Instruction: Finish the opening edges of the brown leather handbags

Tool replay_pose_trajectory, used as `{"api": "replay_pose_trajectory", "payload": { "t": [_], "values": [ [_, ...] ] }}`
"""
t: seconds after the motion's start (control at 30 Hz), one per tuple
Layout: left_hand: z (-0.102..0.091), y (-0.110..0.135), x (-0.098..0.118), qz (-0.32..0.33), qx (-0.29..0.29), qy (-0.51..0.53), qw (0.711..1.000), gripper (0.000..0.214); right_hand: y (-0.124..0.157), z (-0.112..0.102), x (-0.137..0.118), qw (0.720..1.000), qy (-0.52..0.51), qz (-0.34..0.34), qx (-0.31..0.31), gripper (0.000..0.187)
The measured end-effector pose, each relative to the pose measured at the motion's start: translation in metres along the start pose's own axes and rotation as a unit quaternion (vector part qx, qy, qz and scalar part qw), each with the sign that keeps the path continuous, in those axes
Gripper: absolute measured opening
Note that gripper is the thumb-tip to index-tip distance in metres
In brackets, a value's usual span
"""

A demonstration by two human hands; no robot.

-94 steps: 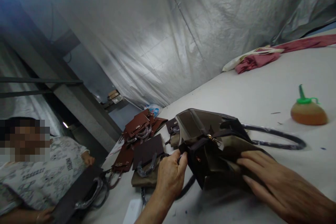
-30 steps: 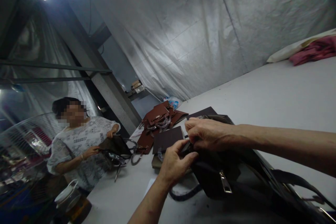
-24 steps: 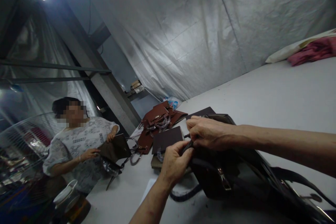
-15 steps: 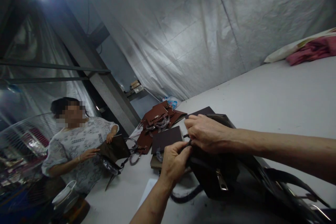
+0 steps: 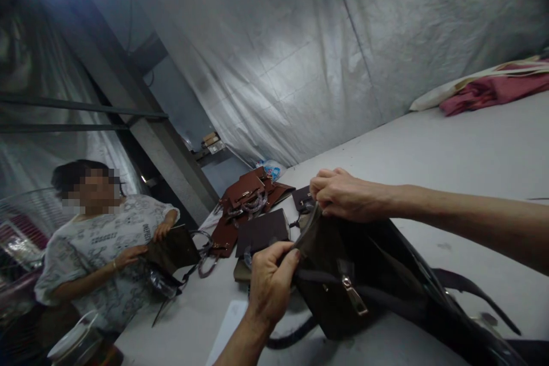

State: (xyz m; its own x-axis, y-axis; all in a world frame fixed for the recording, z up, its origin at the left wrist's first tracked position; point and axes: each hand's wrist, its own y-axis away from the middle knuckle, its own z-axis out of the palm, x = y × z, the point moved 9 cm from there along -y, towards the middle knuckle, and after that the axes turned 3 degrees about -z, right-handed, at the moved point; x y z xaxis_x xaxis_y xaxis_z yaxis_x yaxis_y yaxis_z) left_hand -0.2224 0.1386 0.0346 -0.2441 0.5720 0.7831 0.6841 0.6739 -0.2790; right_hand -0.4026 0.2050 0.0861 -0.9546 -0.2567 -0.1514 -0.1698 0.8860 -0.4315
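A dark brown handbag lies tipped before me, its mouth spread so that the lining shows. A metal zip pull hangs at its inside pocket. My left hand pinches the near corner of the rim between thumb and fingers. At the far side of the rim, my right hand is closed on the edge, knuckles up. A dark strap trails off the bag to the right. Just beyond my left hand sits another dark brown bag.
Brown handbags with wrapped handles are heaped at the table's far end. Across the table, a person holds a dark bag. A lidded jar stands lower left. Pink cloth lies far right against the sheeting.
My hands have moved apart along the rim, and the bag's mouth is wider, showing more lining. The view has shifted slightly to the right.
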Motion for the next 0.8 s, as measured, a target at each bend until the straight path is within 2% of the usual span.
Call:
{"api": "replay_pose_trajectory", "payload": {
  "t": [0.27, 0.67, 0.8],
  "values": [
    [0.002, 0.002, 0.001, -0.003, -0.01, 0.01, 1.0, 0.032, -0.008, 0.011, 0.004, 0.999, 0.009, -0.047, 0.009, 0.007],
    [0.003, 0.003, -0.005, -0.011, -0.018, 0.026, 0.999, 0.035, -0.013, 0.013, 0.004, 0.998, 0.051, -0.022, -0.001, 0.009],
    [0.0, -0.008, 0.0, -0.014, -0.033, 0.005, 0.999, 0.026, -0.013, 0.015, 0.003, 0.997, 0.071, -0.029, 0.008, 0.007]
  ]
}}
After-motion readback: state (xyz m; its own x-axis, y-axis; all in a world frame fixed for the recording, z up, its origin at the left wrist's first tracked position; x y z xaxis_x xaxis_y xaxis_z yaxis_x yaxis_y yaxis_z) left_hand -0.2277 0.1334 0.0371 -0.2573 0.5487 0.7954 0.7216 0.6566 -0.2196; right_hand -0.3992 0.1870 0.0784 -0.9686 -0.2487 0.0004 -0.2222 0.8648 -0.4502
